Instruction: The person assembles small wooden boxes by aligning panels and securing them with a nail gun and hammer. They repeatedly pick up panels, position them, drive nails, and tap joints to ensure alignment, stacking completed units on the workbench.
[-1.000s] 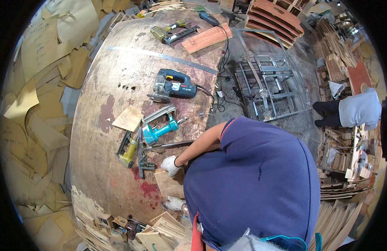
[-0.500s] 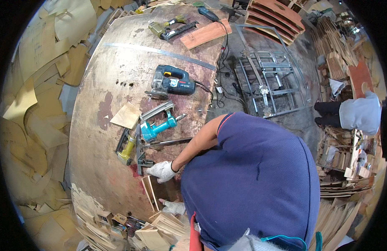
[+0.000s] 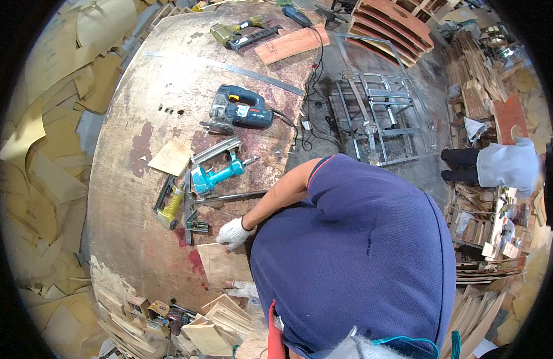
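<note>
A pale thin wooden panel lies at the near part of the worn worktable, close against my body. My right hand, in a white knitted glove, grips its far edge. At the opposite edge is my gloved left hand, its bare thumb tip touching the wood and its other fingers partly hidden. A metal combination square lies just beyond my right hand. Past it are a teal pneumatic stapler and a yellow-and-black nail gun.
A blue jigsaw with a trailing cord, a steel ruler and a reddish board lie farther up the table. Wood offcuts crowd its near end. A metal frame lies on the floor; another person is at the right.
The wooden piece has turned from standing on edge to showing its broad face. Both hands moved with it, and the whole view has shifted slightly.
</note>
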The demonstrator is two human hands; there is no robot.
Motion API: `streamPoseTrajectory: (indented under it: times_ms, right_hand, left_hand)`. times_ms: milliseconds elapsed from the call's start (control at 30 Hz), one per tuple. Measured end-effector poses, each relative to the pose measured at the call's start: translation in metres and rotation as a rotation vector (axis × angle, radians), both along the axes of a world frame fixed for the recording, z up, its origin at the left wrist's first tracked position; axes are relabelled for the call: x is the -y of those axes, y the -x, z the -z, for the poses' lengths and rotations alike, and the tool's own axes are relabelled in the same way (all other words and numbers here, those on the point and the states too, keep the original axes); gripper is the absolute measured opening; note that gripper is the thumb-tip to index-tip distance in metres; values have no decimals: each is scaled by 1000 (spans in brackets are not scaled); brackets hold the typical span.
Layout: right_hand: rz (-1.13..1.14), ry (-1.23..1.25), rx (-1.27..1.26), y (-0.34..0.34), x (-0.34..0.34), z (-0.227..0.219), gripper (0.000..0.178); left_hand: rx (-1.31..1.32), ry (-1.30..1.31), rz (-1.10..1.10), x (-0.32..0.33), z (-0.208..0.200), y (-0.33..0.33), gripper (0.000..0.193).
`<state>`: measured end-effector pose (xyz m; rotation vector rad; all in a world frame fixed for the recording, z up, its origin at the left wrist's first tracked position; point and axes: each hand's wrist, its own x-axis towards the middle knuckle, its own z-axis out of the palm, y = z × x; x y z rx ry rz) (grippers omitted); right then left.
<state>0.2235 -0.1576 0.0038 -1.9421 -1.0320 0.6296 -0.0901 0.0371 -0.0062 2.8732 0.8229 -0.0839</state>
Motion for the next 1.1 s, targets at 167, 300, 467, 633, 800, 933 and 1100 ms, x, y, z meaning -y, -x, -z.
streamPoseTrajectory:
  times_ms: [167,300,467,633,800,933,1100]
  right_hand:
    - [-11,13,23,2,-9,0,40]
    - [-76,224,269,4,9,24,34]
    - [-207,235,218,1,21,26,43]
    - [-221,119,339,12,29,33,36]
    - [-183,117,300,14,25,47,29]
    - [-197,92,328,12,29,51,26]
    - [-233,75,344,12,27,50,24]
  left_hand:
    - [-22,4,-36,6,0,13,44]
    - [-23,0,-41,16,1,18,45]
    - [-43,-1,-92,22,2,32,45]
    - [-50,7,-103,28,4,39,45]
    - [-35,19,-125,37,4,44,45]
    - [-22,25,-121,47,7,45,45]
    - [17,19,-138,59,17,43,46]
